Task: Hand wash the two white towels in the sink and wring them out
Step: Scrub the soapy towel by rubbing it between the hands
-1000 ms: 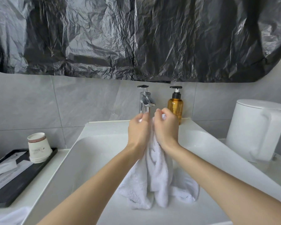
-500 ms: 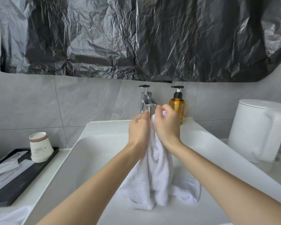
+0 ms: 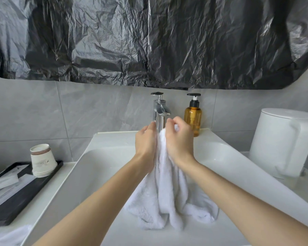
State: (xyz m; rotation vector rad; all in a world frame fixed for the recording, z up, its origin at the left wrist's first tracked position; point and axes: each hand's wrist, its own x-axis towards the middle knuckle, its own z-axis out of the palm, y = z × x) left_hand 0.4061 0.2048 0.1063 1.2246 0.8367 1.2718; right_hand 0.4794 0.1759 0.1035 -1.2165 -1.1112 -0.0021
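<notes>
At the far left a black tray (image 3: 16,199) is set on the counter, with a stack of paper cups (image 3: 42,160) standing on its far end. A piece of white cloth (image 3: 11,235) is seen at the bottom left corner, outside the basin; whether it is the second towel cannot be told. The white sink (image 3: 100,162) is placed in the middle. Above it the left hand (image 3: 146,140) is closed on the upper part of a white towel (image 3: 169,192), the fingers curled against the cloth. The towel is held up just in front of the faucet (image 3: 160,110), from which no running water can be made out, and its lower folds are draped on the floor of the basin. The right hand (image 3: 180,139) is clenched round the same bunched top, close beside the left, with cloth showing between the fingers. Further right an amber soap bottle (image 3: 193,118) is stood on the sink's back ledge, and a white kettle (image 3: 283,142) is set on the counter, well apart.

The washing is judged to be under way, not finished: the cloth is gathered between the two hands as if for rubbing, no twisting is seen, and no suds can be made out. Wringing of this towel is left to be done, and, if the corner cloth is the other towel, its whole wash too
</notes>
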